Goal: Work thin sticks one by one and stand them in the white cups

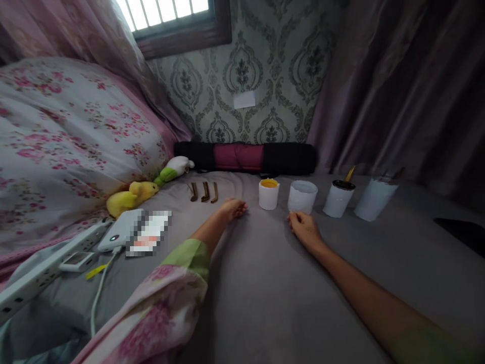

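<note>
My left hand rests on the grey bedsheet with its fingers curled loosely and nothing visible in them, just left of a white cup with a yellow inside. My right hand lies on the sheet with fingers curled, just below an empty white cup. Further right stand a white cup with a dark rim and a gold handle sticking out and a taller white cup with utensils in it. Three small brass-coloured pieces lie in a row left of my left hand.
A floral quilt is heaped at the left, with a yellow plush toy and a green-and-white one at its foot. A power bank, power strip and cable lie front left. A black-and-maroon bolster lines the wall.
</note>
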A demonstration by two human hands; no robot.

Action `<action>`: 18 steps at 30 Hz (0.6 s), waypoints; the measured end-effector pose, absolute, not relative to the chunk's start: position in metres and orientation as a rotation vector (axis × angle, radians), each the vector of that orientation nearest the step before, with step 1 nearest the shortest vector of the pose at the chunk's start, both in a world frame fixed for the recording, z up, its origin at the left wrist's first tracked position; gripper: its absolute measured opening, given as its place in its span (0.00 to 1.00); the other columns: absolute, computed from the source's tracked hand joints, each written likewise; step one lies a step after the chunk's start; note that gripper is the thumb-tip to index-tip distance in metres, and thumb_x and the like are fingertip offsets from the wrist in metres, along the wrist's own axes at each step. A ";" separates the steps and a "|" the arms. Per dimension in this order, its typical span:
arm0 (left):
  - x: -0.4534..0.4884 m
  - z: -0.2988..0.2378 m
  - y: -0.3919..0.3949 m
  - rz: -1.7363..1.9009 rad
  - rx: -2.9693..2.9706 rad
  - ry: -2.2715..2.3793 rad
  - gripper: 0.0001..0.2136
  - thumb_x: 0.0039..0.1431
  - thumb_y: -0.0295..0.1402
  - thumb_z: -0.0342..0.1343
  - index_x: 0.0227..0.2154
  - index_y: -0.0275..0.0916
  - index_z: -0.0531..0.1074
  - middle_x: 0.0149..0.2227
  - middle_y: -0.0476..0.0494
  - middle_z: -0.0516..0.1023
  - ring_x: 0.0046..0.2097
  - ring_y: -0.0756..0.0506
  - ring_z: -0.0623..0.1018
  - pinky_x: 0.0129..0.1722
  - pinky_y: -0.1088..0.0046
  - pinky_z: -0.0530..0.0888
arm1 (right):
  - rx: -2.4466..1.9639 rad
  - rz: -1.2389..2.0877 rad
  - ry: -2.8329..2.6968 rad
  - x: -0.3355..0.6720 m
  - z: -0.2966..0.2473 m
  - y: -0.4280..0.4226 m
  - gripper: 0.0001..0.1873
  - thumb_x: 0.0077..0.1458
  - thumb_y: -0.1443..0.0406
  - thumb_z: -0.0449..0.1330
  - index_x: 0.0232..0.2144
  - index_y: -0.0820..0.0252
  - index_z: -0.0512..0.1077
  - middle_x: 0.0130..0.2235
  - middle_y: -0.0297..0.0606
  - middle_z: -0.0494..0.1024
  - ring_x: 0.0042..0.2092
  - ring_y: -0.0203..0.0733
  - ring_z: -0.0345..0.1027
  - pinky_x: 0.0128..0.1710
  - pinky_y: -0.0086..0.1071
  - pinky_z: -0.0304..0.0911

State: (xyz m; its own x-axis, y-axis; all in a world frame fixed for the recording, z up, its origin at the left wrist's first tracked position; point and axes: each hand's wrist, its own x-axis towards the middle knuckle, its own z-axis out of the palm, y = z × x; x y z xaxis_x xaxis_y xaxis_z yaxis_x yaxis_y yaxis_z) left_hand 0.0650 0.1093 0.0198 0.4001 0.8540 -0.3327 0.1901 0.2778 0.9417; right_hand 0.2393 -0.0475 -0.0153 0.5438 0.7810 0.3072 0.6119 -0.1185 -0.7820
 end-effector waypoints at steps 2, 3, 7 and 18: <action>0.061 0.021 0.117 0.621 1.344 1.190 0.04 0.50 0.25 0.50 0.23 0.35 0.63 0.20 0.49 0.69 0.17 0.57 0.65 0.16 0.83 0.61 | -1.815 0.218 -1.160 0.240 -0.017 -0.048 0.20 0.52 0.55 0.44 0.25 0.62 0.69 0.21 0.37 0.69 0.22 0.35 0.61 0.21 0.26 0.53; 0.059 0.021 0.121 0.632 1.402 1.239 0.04 0.50 0.25 0.50 0.23 0.35 0.64 0.20 0.49 0.69 0.17 0.57 0.65 0.16 0.82 0.60 | -1.813 0.218 -1.165 0.240 -0.017 -0.048 0.20 0.52 0.55 0.44 0.25 0.62 0.69 0.21 0.37 0.69 0.23 0.35 0.61 0.21 0.26 0.53; 0.045 0.025 0.136 0.630 1.634 1.415 0.01 0.48 0.26 0.52 0.25 0.34 0.67 0.21 0.45 0.72 0.21 0.54 0.69 0.20 0.81 0.63 | -1.830 0.218 -1.158 0.238 -0.014 -0.049 0.20 0.51 0.55 0.44 0.25 0.62 0.69 0.22 0.37 0.70 0.24 0.35 0.62 0.22 0.26 0.54; 0.009 0.047 0.166 0.489 2.144 1.710 0.07 0.44 0.24 0.52 0.27 0.33 0.73 0.27 0.39 0.75 0.35 0.45 0.75 0.35 0.74 0.68 | -1.838 0.209 -1.163 0.238 -0.014 -0.049 0.19 0.52 0.56 0.44 0.24 0.62 0.70 0.21 0.37 0.70 0.23 0.36 0.61 0.22 0.26 0.53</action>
